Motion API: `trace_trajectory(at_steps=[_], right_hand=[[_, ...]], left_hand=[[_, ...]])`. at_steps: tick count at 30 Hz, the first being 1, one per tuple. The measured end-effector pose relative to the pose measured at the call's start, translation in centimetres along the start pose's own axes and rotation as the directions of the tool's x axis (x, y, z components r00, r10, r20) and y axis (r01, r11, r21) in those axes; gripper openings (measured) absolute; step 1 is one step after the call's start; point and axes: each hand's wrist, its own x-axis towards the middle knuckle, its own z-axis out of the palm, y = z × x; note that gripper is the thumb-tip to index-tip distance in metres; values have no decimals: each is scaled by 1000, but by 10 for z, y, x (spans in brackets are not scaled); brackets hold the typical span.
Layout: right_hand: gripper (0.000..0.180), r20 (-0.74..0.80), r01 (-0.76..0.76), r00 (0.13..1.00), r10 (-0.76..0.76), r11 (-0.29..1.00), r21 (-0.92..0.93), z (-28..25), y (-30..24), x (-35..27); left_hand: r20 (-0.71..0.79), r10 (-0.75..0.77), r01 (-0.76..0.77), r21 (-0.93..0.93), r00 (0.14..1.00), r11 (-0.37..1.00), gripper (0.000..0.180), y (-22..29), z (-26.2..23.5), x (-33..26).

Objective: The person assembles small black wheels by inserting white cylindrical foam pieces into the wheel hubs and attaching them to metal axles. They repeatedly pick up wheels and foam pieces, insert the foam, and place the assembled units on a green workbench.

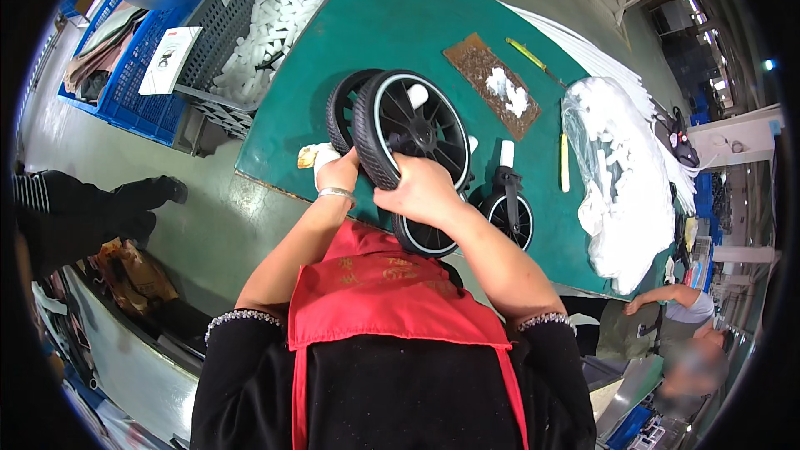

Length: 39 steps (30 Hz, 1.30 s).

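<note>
I hold a black spoked wheel with a white rim ring upright over the green table. My right hand grips its lower tyre edge. My left hand holds the tyre from the left side, with a bracelet on that wrist. A second black wheel stands right behind the first. Below my right hand a third wheel's rim shows. A smaller wheel on a black fork stands to the right, tipped with a white cap.
A grey crate of white foam pieces and blue crates stand at the left. A brown board, a yellow-handled tool and a clear bag of white parts lie on the table's right. Other people are at left and lower right.
</note>
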Motion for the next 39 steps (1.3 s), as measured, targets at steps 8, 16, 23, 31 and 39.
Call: trace_trajectory(at_steps=[8,16,23,31,39], right_hand=[[36,85,74,994,-71,997,-38,25,-5,30],[58,-328,291,884,-333,941,-171,-6,15,-16],[58,-785,-407,600,155,904,-133,-9,210,-115],[78,-496,-430,679,541,841,328,26,240,-126],[97,-492,-215,844,214,975,56,74,135,-47]], left_hand=[[29,-338,323,-384,941,865,18,-12,-28,48],[193,-360,397,-623,913,674,19,29,-45,125],[254,-174,304,-675,951,672,41,52,-5,169],[611,227,-640,764,759,83,61,-44,-4,-36],[122,184,-221,562,975,797,37,-10,-111,33]])
